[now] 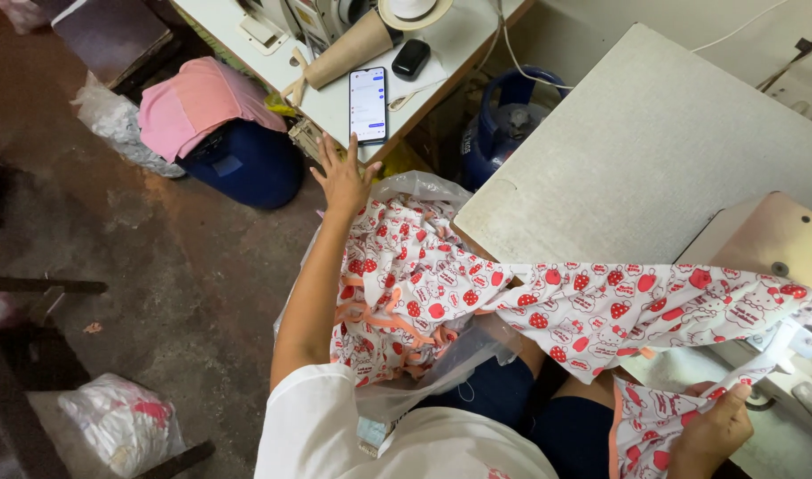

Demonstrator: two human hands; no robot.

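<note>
1. The left hand (344,177) is stretched out flat with its fingers spread, grasping nothing, and its fingertips sit just below the smartphone (368,105).
2. That smartphone lies screen-up and lit at the edge of a white table (459,40). On the same table, a cardboard thread cone (346,51) lies just left of the phone, and a small black case (410,58) lies just right of it.
3. The right hand (712,430) is clenched on a corner of the strawberry-print fabric (601,306), far from the phone and low at the picture's right side.
4. The fabric runs from that hand across a grey work table (646,142) and down into a clear plastic bag (424,188) just below the left hand.
5. Left of the phone, a pink cloth (202,102) covers a blue drum (246,164) on the floor.
</note>
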